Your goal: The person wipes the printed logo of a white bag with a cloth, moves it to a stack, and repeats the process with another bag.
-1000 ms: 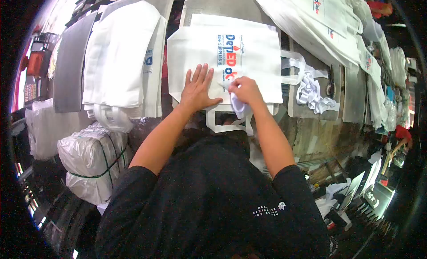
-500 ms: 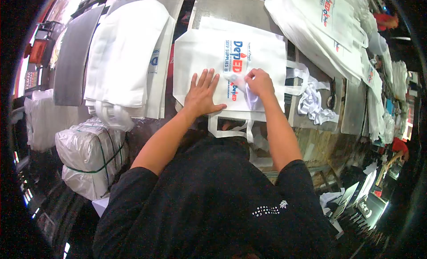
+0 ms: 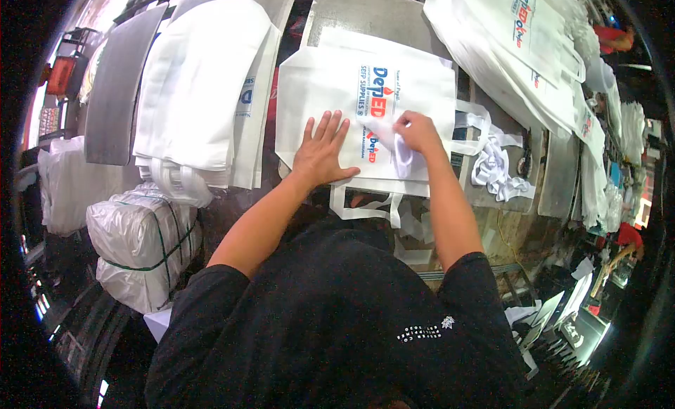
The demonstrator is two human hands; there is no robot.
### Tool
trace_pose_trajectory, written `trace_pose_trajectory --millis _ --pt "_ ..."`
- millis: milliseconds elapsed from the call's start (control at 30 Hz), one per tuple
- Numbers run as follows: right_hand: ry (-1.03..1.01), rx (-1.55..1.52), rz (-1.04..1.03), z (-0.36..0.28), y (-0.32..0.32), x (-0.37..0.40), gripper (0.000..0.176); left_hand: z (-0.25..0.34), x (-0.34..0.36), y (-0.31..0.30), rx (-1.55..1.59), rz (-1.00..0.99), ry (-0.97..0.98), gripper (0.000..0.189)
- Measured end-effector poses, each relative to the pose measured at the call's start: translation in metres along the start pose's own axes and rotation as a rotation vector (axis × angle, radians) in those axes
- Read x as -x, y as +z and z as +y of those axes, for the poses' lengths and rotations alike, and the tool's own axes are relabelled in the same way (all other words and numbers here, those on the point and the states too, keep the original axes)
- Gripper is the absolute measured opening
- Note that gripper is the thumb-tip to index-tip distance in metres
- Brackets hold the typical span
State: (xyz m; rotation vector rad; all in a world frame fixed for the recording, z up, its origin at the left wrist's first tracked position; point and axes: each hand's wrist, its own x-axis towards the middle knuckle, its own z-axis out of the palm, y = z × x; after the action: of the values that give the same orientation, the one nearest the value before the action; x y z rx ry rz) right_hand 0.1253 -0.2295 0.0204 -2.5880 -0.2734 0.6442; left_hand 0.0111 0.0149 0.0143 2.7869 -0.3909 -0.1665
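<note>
The left hand [image 3: 323, 149] is lying flat with spread fingers, gripping nothing, on a smooth white fabric bag [image 3: 316, 79] that is resting over a grey board [image 3: 380, 15] before the person, while the right hand [image 3: 420, 131] is pinching a soft, folded white cloth [image 3: 403, 157] against the bag's print. Crinkled white strips [image 3: 498, 166] are lying tangled beyond a flat, looped strap handle [image 3: 486, 121] at the right. Blue and red lettering is running sideways, reading "DepED", "SBFP SUPPLIES" and, smaller, "Name of Pupil".
</note>
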Motion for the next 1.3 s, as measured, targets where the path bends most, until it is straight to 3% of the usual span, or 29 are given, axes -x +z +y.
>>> trace_pose_trajectory --millis 67,233,300,400,533,600,700,933,1000,1133,1300 --pt "0.216 0.014 0.217 0.003 -0.005 -0.002 0.022 0.0 0.001 0.002 0.008 0.016 0.005 0.107" --pt "0.062 0.009 0.073 0.005 -0.006 -0.003 0.023 0.001 0.001 0.001 0.003 0.018 0.005 0.107" --pt "0.189 0.018 0.256 0.007 -0.009 -0.005 0.023 0.0 0.001 0.002 -0.005 0.022 0.005 0.107" --pt "0.147 0.039 0.108 0.007 -0.012 -0.008 0.023 0.001 0.001 0.0 -0.005 0.028 0.009 0.107" --pt "0.189 0.074 0.24 0.009 -0.016 -0.007 0.023 0.001 0.001 0.0 -0.004 0.025 0.004 0.107" --pt "0.155 0.044 0.094 0.009 -0.017 -0.008 0.024 0.001 0.001 -0.001 -0.004 0.024 0.006 0.107" --pt "0.23 0.097 0.264 0.007 -0.018 -0.008 0.026 0.002 0.0 -0.004 -0.002 0.009 -0.006 0.106" --pt "0.189 0.086 0.15 0.023 -0.022 -0.014 0.027 0.002 0.0 -0.003 -0.009 -0.002 -0.014 0.107" --pt "0.239 0.128 0.32 0.027 -0.023 -0.017 0.026 0.002 0.0 -0.003 -0.011 -0.003 -0.013 0.107" --pt "0.176 0.02 0.103 0.025 -0.026 -0.016 0.026 0.002 0.0 -0.002 -0.008 0.005 -0.01 0.107" --pt "0.278 0.05 0.193 0.027 -0.028 -0.019 0.026 0.001 0.0 0.0 -0.001 0.016 -0.008 0.107"
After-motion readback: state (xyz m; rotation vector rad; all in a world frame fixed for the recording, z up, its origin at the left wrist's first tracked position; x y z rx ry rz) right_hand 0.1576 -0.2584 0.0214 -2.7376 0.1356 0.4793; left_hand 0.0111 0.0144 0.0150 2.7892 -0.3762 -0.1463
